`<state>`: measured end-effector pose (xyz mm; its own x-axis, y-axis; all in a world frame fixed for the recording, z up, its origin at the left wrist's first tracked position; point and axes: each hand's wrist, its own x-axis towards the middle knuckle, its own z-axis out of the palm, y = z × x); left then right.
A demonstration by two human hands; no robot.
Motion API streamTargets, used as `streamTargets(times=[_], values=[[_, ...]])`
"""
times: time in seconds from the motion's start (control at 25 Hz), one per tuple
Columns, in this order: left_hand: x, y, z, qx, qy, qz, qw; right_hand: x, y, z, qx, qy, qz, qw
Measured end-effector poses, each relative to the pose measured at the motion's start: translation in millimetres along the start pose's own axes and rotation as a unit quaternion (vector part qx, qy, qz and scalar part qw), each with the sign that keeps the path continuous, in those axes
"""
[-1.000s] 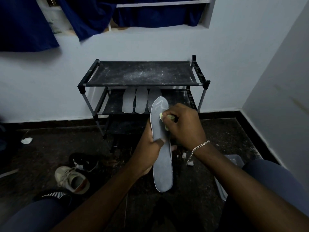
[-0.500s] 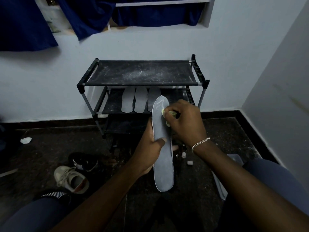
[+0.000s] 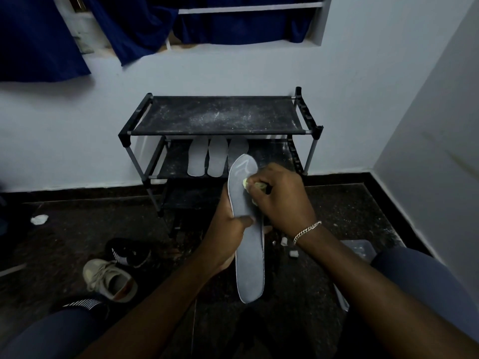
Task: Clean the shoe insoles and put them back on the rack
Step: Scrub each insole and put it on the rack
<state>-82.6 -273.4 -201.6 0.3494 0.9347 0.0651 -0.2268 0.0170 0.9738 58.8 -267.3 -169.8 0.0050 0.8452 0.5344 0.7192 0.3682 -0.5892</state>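
Gripping mid-length, our left hand (image 3: 228, 237) held the grey insole (image 3: 248, 244) upright before the rack (image 3: 220, 117); our right hand (image 3: 281, 200) pinched a yellow-green cloth (image 3: 255, 185) against its toe. No legible writing; pale smears near the tip.

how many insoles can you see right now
4. One insole is held in the left hand while the right hand wipes it. Three insoles lie side by side on the rack's middle shelf. Others may be hidden.

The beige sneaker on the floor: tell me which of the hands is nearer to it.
Left. The left hand, gripping the grey insole, is right of the beige sneaker; the right hand, holding a yellowish wipe, is beyond the insole.
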Motion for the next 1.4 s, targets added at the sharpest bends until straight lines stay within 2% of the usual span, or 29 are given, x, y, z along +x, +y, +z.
streamTargets(times=[0.12,0.24,0.36,0.52,0.72,0.88,1.08,1.24,1.4], values=[[0.0,2.4,0.1,-0.020,0.024,-0.006,0.999,-2.5,2.4,0.3,0.002,-0.017,-0.002,1.000],[-1.3,0.8,-0.1,-0.054,-0.001,-0.041,0.998,4.0,7.9,-4.3,-0.004,0.020,0.008,1.000],[3.1,-4.8,-4.5,-0.005,-0.002,-0.030,1.000,7.9,4.6,-2.8,-0.004,0.042,0.013,0.999],[2.0,-0.5,-2.6,0.011,0.016,-0.029,0.999,0.2,-1.2,2.1,0.003,-0.005,-0.005,1.000],[-1.6,0.6,0.0,-0.026,-0.012,-0.051,0.998,13.5,10.2,-6.4,-0.011,0.048,0.018,0.999],[3.5,-4.5,-4.6,-0.003,0.010,-0.035,0.999,3.5,2.1,1.4,-0.011,-0.009,-0.003,1.000],[0.0,-2.6,-1.4,-0.029,-0.012,-0.063,0.997,12.0,10.0,-6.9,-0.016,0.042,0.015,0.999],[3.2,-4.8,-3.0,-0.002,0.006,-0.051,0.999,3.5,1.5,0.9,-0.023,-0.005,0.000,1.000],[-1.6,-1.3,-0.9,-0.019,-0.009,-0.065,0.998,10.8,10.8,-7.4,-0.029,0.036,0.025,0.999]])
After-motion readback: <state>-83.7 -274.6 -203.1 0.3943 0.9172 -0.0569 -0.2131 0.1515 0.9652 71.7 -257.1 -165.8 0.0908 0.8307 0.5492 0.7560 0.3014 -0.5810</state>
